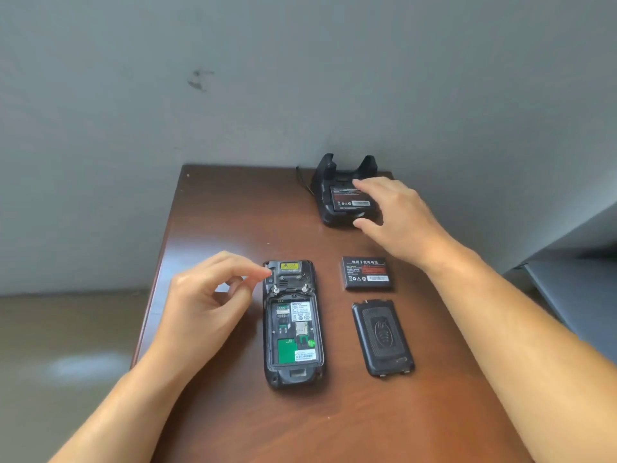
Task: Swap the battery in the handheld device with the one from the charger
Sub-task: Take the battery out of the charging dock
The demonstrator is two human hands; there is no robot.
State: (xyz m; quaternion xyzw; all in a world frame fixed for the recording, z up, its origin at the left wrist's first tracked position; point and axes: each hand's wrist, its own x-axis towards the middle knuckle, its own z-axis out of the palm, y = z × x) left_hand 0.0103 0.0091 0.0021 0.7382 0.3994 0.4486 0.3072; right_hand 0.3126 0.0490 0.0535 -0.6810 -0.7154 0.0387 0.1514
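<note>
The black handheld device lies face down on the brown table, its battery bay open and bare. To its right lie a loose battery with a red label and, nearer me, the black back cover. At the far edge stands the black charger cradle with a second battery seated in it. My right hand hovers over the cradle with fingers spread, thumb near its front and forefinger at the battery's top edge. My left hand rests beside the device, fingertips pinched at its top left corner.
The table stands against a grey wall, with its left edge close to my left hand. A grey surface stands off to the right. A cable leaves the cradle's left side.
</note>
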